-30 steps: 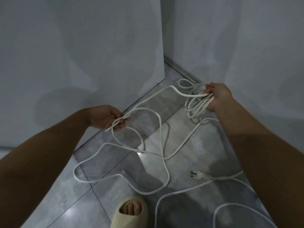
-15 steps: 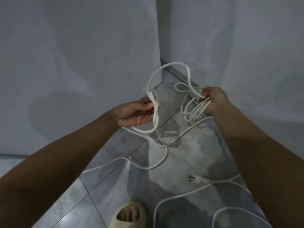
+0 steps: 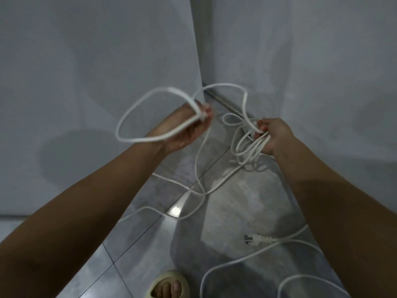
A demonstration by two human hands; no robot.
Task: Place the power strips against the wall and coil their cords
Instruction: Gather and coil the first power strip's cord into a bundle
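Raised since the earlier frame, the left hand (image 3: 184, 127) pinches a wide loop of white cord (image 3: 171, 89) in front of the wall corner (image 3: 198, 61). The right hand (image 3: 272, 134), apart from it, grips the gathered coil (image 3: 255, 145) right of that corner. The plug (image 3: 255, 238) lies on the floor tiles (image 3: 236, 201), well short of the corner.

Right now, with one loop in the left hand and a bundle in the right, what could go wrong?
The slack cord on the floor crosses itself below the left hand; pulling more up may tighten a tangle.
The bundle in the right hand hangs uneven; adding the wide loop may spill it.
Another cord lies near the sandalled foot; a step could snag it.
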